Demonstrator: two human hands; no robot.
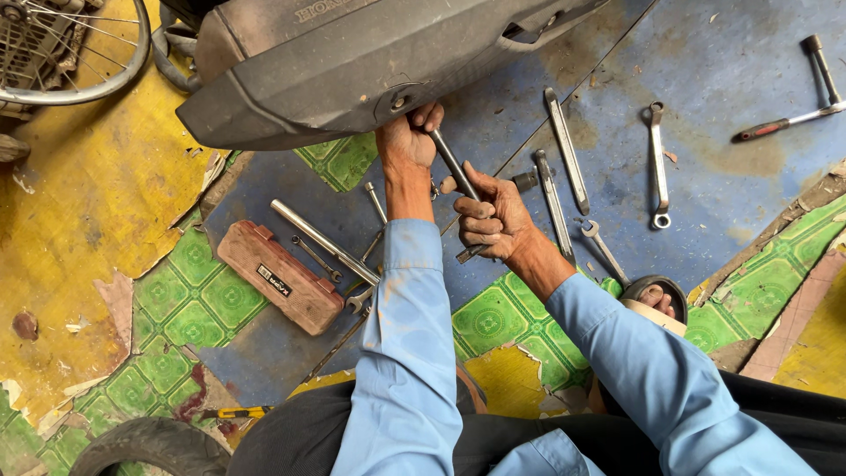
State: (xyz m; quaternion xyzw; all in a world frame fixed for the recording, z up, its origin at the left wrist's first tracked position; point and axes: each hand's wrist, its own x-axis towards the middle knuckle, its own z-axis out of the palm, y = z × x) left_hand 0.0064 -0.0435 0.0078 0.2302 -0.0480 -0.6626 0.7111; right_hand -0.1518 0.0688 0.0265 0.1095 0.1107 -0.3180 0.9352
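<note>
left hand: i see my left hand (407, 139) up at the lower edge of the dark scooter body panel (335, 75), fingers curled around the top end of a long metal tool (455, 167), touching the panel near a small bolt.
right hand: my right hand (489, 219) sits lower, fist wrapped tight around the same tool's lower part; its end sticks out below the fingers.
tool: it runs tilted, from the panel's underside down toward me, held between both hands.
left of my arms: a worn reddish-brown tool case (280, 277) lies shut on the floor, with a long steel bar (322, 240) and a few small wrenches beside it.
right of my hands: 2 long flat tools (564, 150), a ring spanner (656, 163) and a small open-end spanner (603, 246) lie apart on the blue floor patch.
far right: a red-handled tool (780, 125) near the edge.
floor: peeling yellow, blue and green tile-pattern covering (189, 304).
top left: a spoked wheel (62, 48).
</note>
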